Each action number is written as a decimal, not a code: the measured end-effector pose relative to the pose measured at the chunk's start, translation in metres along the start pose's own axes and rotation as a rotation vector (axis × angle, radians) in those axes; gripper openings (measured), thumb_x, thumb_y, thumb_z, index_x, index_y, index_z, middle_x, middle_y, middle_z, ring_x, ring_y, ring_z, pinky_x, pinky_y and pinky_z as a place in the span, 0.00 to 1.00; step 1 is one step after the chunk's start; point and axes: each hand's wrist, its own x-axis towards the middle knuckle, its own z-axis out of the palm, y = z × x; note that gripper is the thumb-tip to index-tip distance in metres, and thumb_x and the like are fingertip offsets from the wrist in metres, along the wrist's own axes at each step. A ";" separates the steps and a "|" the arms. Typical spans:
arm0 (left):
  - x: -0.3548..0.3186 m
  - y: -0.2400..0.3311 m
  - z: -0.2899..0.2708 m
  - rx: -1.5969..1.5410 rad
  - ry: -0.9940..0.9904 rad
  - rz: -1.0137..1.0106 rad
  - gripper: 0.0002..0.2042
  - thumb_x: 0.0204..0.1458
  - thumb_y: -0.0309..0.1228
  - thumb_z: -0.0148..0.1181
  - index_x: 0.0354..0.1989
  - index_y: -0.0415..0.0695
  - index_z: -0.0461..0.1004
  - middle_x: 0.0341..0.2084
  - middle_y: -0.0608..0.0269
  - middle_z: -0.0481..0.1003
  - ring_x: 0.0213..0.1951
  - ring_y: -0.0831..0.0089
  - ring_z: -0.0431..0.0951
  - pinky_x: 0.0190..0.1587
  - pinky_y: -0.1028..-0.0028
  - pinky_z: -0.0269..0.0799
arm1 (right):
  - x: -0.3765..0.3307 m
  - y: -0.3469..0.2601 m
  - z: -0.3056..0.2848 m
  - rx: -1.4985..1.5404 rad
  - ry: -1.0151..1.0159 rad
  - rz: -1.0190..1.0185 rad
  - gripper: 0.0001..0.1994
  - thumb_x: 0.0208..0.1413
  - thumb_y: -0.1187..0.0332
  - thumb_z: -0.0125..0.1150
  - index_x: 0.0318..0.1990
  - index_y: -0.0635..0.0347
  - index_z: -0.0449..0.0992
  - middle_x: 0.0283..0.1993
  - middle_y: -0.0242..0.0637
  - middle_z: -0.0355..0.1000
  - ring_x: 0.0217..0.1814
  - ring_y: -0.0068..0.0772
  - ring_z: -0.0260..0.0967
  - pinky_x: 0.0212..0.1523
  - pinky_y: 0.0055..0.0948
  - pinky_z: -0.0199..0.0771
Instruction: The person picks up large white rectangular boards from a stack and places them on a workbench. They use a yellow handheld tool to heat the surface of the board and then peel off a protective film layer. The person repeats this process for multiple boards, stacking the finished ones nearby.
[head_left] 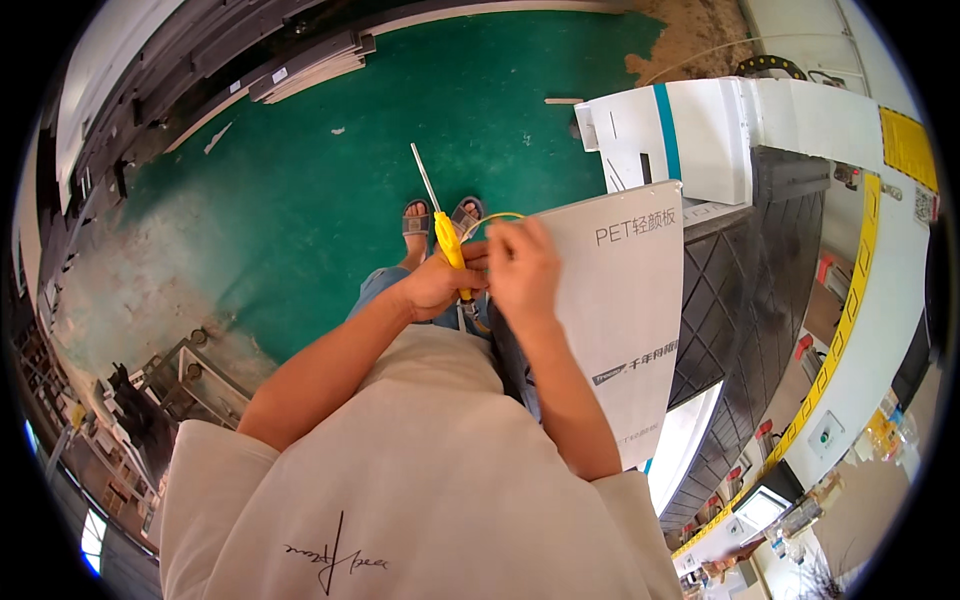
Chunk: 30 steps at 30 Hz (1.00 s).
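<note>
My left hand [436,285] grips a screwdriver [445,235] by its yellow handle, with the metal shaft pointing up and away over the green floor. My right hand [522,270] is closed right beside it, pinching a thin yellow loop or wire [500,216] near the handle's lower end. Both hands are held together in front of my chest. Below them show my sandalled feet [440,218]. What the fingertips of the right hand hold beyond the yellow strand is hidden.
A tall white printed panel [630,320] stands just right of my hands. Behind it lie dark quilted panels [750,290] and white boards [700,130]. Stacked boards [310,70] lie at the far edge of the green floor [330,200]. A metal frame [190,375] stands at left.
</note>
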 end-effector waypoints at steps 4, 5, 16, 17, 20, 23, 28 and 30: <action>-0.018 0.014 -0.003 -0.088 0.198 0.052 0.29 0.56 0.21 0.60 0.69 0.37 0.64 0.59 0.57 0.76 0.40 0.77 0.76 0.45 0.76 0.73 | 0.043 0.056 -0.075 -0.154 0.224 0.132 0.03 0.57 0.74 0.68 0.37 0.61 0.84 0.31 0.35 0.74 0.31 0.31 0.70 0.35 0.30 0.72; -0.021 0.015 -0.015 -0.072 0.265 0.081 0.29 0.56 0.22 0.60 0.69 0.37 0.64 0.59 0.57 0.76 0.40 0.77 0.76 0.44 0.76 0.73 | 0.044 0.067 -0.080 -0.180 0.249 0.172 0.02 0.57 0.74 0.68 0.37 0.61 0.84 0.32 0.35 0.74 0.31 0.31 0.70 0.35 0.31 0.72; 0.012 0.180 -0.086 1.125 0.487 0.303 0.23 0.57 0.40 0.65 0.60 0.45 0.75 0.35 0.68 0.80 0.32 0.78 0.77 0.35 0.73 0.74 | -0.026 -0.018 -0.005 0.030 -0.171 0.131 0.03 0.58 0.73 0.67 0.38 0.61 0.83 0.32 0.38 0.71 0.31 0.35 0.73 0.32 0.34 0.72; 0.032 0.192 -0.072 1.240 0.413 0.313 0.22 0.56 0.41 0.67 0.56 0.44 0.77 0.33 0.67 0.80 0.32 0.77 0.78 0.37 0.71 0.76 | -0.019 -0.012 -0.019 -0.009 -0.146 0.077 0.05 0.57 0.75 0.67 0.40 0.62 0.83 0.32 0.38 0.71 0.31 0.33 0.72 0.32 0.32 0.72; 0.084 0.211 0.020 1.699 0.091 0.300 0.24 0.52 0.50 0.65 0.46 0.41 0.79 0.24 0.55 0.80 0.26 0.63 0.82 0.34 0.65 0.78 | 0.001 0.011 -0.045 -0.112 -0.114 -0.038 0.08 0.56 0.76 0.66 0.43 0.59 0.82 0.33 0.38 0.69 0.34 0.40 0.70 0.35 0.37 0.72; 0.116 0.201 0.098 1.738 -0.146 0.075 0.21 0.53 0.52 0.65 0.35 0.44 0.81 0.30 0.59 0.82 0.28 0.65 0.83 0.31 0.67 0.77 | 0.024 0.023 -0.051 -0.124 -0.207 -0.355 0.09 0.55 0.78 0.65 0.43 0.58 0.82 0.33 0.36 0.69 0.36 0.41 0.71 0.36 0.39 0.73; 0.163 0.169 0.127 1.893 -0.241 -0.085 0.25 0.55 0.46 0.71 0.54 0.44 0.74 0.34 0.59 0.80 0.36 0.64 0.82 0.40 0.64 0.76 | 0.055 0.028 -0.046 -0.089 -0.420 -0.634 0.09 0.50 0.80 0.65 0.39 0.60 0.81 0.35 0.36 0.71 0.39 0.42 0.72 0.37 0.36 0.74; 0.183 0.154 0.111 1.833 -0.229 -0.129 0.27 0.55 0.45 0.71 0.59 0.46 0.71 0.35 0.58 0.79 0.37 0.62 0.81 0.43 0.62 0.75 | 0.066 0.030 -0.041 -0.094 -0.445 -0.775 0.09 0.48 0.79 0.64 0.38 0.60 0.81 0.35 0.35 0.71 0.41 0.41 0.73 0.37 0.36 0.74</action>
